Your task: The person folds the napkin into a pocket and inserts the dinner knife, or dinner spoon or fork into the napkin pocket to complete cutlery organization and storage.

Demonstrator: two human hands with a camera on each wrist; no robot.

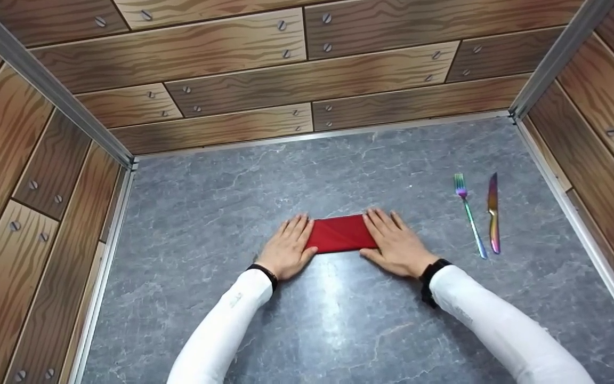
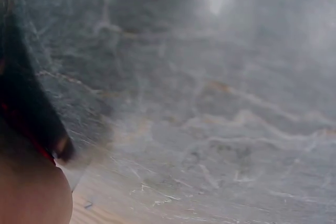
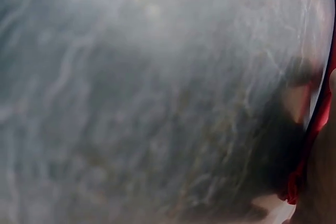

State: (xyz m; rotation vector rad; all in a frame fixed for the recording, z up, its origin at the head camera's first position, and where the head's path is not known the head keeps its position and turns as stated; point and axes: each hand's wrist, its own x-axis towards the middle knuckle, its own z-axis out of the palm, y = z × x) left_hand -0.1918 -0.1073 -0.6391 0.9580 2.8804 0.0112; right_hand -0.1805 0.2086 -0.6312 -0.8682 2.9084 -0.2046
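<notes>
A red cloth (image 1: pixel 341 233), folded into a flat rectangle, lies on the grey marbled table (image 1: pixel 205 213). My left hand (image 1: pixel 289 246) rests flat on its left end, with straight fingers pointing away from me. On the opposite end my right hand (image 1: pixel 396 242) presses down in the same way, its thumb along the near edge. In the right wrist view a strip of the red cloth (image 3: pixel 321 121) shows beside the hand. The left wrist view holds mostly table surface, with part of the hand (image 2: pixel 34 198) at the lower left.
To the right of the cloth lie a rainbow-coloured fork (image 1: pixel 469 213) and a rainbow-coloured table knife (image 1: pixel 493 213), side by side. Wood-patterned panels (image 1: pixel 232 69) wall the table at the back and both sides, with metal strips along the edges.
</notes>
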